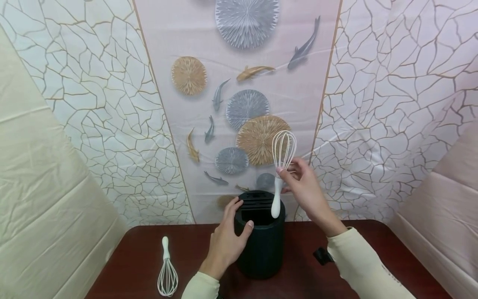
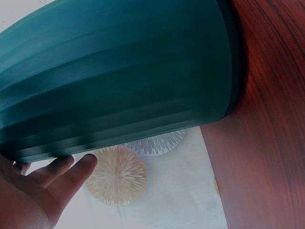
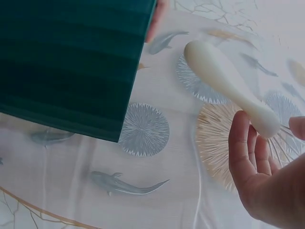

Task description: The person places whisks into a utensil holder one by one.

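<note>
My right hand (image 1: 308, 189) pinches a white whisk (image 1: 277, 197) near the base of its wires. The whisk's wire end points up, and its pale handle (image 3: 224, 78) hangs down over the opening of a dark green utensil holder (image 1: 260, 249). This ribbed, round holder stands upright, with slots and a larger opening in its top. My left hand (image 1: 229, 241) rests against the holder's left side at the rim, thumb in front and fingers farther back. In the left wrist view, extended fingers (image 2: 71, 179) lie along the holder's edge. A second white whisk (image 1: 167, 270) lies at the left.
A small black object (image 1: 323, 256) lies on the dark red-brown table (image 1: 201, 249), right of the holder and near the right sleeve (image 1: 362, 261). Patterned cloth (image 1: 201, 187) with fish and round motifs hangs behind the table. Pale cloth walls (image 1: 48, 187) flank both sides.
</note>
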Demonstrator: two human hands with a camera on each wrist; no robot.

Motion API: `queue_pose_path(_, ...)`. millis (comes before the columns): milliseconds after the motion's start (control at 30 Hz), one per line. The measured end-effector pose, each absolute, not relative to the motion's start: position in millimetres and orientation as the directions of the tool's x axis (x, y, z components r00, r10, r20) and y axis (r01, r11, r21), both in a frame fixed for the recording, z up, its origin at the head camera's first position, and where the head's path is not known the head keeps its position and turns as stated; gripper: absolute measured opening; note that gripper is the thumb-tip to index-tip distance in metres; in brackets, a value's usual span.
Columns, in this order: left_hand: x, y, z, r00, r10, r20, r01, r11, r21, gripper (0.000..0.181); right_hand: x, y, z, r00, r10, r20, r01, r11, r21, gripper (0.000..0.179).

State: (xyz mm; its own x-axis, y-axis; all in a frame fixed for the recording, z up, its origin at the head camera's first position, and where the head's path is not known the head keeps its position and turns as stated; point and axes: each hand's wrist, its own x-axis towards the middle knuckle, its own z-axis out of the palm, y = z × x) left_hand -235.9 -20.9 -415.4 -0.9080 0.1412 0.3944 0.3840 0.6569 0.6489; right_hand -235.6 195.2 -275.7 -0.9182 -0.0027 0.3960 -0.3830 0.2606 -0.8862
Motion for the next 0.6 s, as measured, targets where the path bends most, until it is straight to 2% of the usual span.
queue_pose_path(267, -236.3, -20.7, -414.6, -0.907, 0.140, 0.396, 0.384, 0.660, 0.646, 0.066, -229.4, 188.7, -283.1, -0.853, -0.026, 0.521, -0.497, 0.346, -0.796, 0.048)
queue_pose_path(600, -237.2, -20.8, -416.0, -0.908, 0.137, 0.395, 0.381, 0.661, 0.647, 0.065, -224.8, 186.1, -306.4, -0.853, -0.071, 0.518, -0.487, 0.468, -0.737, 0.039)
